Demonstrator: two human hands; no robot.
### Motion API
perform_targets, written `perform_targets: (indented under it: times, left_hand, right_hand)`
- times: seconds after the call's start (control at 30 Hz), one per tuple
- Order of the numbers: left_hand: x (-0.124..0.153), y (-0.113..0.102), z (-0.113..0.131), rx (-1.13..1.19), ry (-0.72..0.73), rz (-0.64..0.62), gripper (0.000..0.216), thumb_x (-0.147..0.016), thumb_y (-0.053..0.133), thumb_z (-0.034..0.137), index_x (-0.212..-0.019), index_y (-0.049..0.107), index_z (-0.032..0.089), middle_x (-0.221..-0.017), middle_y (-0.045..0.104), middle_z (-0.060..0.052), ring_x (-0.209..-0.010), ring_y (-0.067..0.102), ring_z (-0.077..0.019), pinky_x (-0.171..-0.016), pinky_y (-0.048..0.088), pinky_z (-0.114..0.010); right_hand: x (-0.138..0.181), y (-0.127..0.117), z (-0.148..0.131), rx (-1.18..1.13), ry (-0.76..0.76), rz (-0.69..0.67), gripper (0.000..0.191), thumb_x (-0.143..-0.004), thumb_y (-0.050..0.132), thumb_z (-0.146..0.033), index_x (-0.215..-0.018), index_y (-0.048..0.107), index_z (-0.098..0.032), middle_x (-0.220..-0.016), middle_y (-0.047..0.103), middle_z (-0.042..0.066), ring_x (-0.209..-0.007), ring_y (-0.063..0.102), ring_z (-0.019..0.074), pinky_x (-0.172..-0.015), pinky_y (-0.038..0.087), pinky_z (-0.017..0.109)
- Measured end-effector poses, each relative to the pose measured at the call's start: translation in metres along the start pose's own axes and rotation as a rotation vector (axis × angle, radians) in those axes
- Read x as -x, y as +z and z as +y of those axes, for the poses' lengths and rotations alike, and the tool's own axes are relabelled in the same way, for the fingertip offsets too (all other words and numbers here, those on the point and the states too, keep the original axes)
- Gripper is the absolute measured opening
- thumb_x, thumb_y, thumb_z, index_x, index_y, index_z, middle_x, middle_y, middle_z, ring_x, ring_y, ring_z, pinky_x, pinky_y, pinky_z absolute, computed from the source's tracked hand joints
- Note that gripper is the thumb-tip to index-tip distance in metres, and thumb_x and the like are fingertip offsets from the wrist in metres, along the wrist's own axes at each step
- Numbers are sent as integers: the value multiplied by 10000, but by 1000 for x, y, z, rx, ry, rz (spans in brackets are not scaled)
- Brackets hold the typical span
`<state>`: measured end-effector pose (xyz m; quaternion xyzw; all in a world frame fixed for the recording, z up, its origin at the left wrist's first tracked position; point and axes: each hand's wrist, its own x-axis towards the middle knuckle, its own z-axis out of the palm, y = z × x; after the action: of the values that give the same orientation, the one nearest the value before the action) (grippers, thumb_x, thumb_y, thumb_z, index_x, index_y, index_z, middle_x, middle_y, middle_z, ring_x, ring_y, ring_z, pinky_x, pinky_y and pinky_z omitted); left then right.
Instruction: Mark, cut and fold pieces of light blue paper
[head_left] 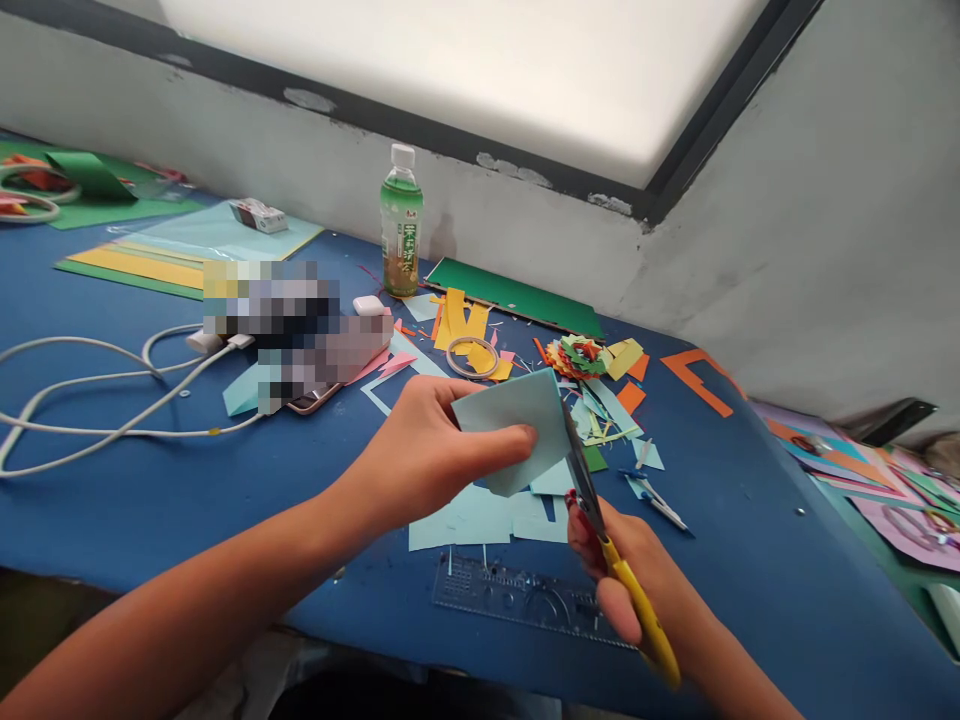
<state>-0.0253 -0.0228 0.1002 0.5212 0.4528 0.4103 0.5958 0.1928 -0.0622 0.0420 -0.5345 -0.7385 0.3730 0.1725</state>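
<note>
My left hand [442, 440] pinches a light blue piece of paper [506, 400] above the table, thumb on top and the other fingers hidden beneath. In my right hand [630, 560] is a pair of scissors [630, 600] with yellow handles and dark blades. The blades lie along the right edge of the paper; how far they are apart is hard to make out. Under my hands rest light blue paper pieces [457, 525] and a clear stencil ruler [510, 595]. A compass [660, 500] lies just right of the scissors.
Paper scraps [600, 410], a roll of tape [472, 357] and a folded multicolour paper ring [574, 355] lie beyond my hands. A tea bottle [402, 225] stands near the wall. White cables [112, 430] and a phone [330, 385] are at left. An orange paper cutout [697, 375] lies near the right edge.
</note>
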Motion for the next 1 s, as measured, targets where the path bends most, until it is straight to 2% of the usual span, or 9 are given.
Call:
perform_targets:
  times: [0.27, 0.5, 0.63, 1.0]
  left_hand:
    - [-1, 0, -1, -18, 20, -14, 105, -652, 649, 216, -617, 624, 120, -532, 528, 20, -456, 469, -63, -396, 384, -140]
    - [0, 0, 0, -27, 37, -19, 103, -659, 639, 197, -593, 609, 124, -518, 516, 32, -442, 458, -50, -384, 384, -124]
    - [0, 0, -1, -17, 35, -24, 102, -665, 636, 193, -594, 611, 124, -520, 519, 32, -443, 462, -49, -385, 384, -122]
    - [-1, -1, -4, 15, 13, -21, 110, -660, 646, 208, -593, 606, 131, -541, 536, 32, -454, 468, -53, -385, 376, -123]
  right_hand:
    - [1, 0, 2, -65, -63, -7, 491, -755, 372, -700, -665, 320, -220, -589, 374, -42, -511, 259, 115, -439, 244, 242]
    - [-2, 4, 11, -93, 49, -34, 336, -853, 360, -490, -653, 323, -223, -544, 418, -44, -487, 298, 118, -452, 261, 240]
    - [-1, 4, 8, -96, 32, -33, 237, -821, 397, -380, -660, 325, -222, -531, 422, -46, -465, 329, 114, -457, 272, 239]
    - [1, 7, -1, -282, 103, -113, 205, -857, 329, -324, -676, 321, -227, -437, 412, -68, -429, 484, 124, -448, 275, 225]
